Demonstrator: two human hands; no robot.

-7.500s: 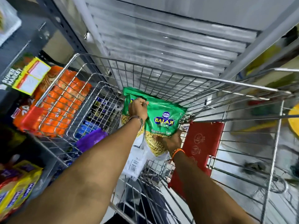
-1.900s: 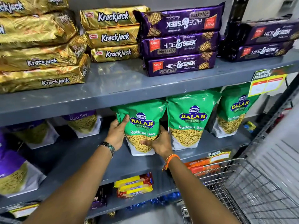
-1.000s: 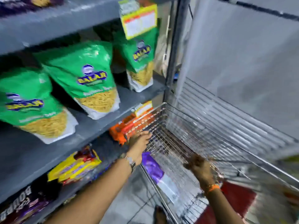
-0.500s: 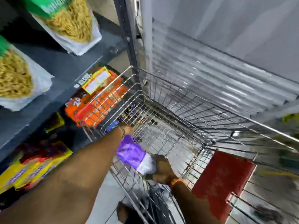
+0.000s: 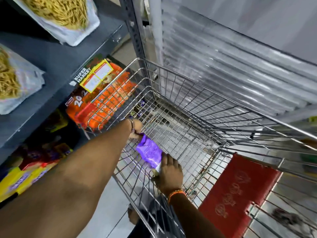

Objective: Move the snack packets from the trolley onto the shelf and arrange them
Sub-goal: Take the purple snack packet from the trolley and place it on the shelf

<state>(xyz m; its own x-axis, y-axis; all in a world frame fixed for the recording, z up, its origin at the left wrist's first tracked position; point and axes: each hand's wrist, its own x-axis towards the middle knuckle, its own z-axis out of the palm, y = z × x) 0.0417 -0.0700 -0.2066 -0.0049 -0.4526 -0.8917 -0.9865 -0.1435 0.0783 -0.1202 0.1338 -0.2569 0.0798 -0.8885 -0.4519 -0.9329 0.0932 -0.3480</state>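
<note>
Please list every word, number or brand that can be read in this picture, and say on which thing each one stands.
"SUPER MARKET": on the dark strip beside the yellow price tag at the shelf edge.
"20": on the orange biscuit packets.
Too blurred to read: the price tag's print, the purple packet, the yellow packets, the red trolley flap.

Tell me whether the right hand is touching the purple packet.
Touching. The head view shows the right hand laid over the lower end of the purple packet, while the left hand pinches its top.

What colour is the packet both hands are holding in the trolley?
Purple packet, white at its lower end; head view.
</note>
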